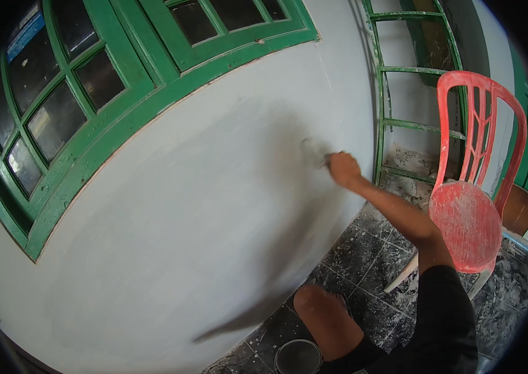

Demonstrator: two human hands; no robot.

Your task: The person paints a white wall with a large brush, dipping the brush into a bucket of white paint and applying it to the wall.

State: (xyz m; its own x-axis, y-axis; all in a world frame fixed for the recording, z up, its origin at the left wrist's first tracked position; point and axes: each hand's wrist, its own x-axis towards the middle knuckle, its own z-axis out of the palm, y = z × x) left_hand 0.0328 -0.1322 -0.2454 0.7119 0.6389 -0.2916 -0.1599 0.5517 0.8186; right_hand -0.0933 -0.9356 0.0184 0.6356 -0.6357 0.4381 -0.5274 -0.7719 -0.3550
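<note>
My right hand (343,168) is closed round the handle of what looks like a putty knife (325,161), held up to the white wall (189,206). Its pale blade is blurred, so its exact outline is hard to make out. Around the tool the wall is smooth, with a greyish patch and the shadow of my arm. The right arm reaches up from the lower right, in a dark short sleeve. My left hand is out of the picture.
Green-framed windows (95,134) fill the upper left. A green ladder (379,93) leans at the back right, behind a paint-splashed red plastic chair (466,224). Near my bent knee stands a round bucket (299,341) on dark, white-spattered floor tiles (363,262).
</note>
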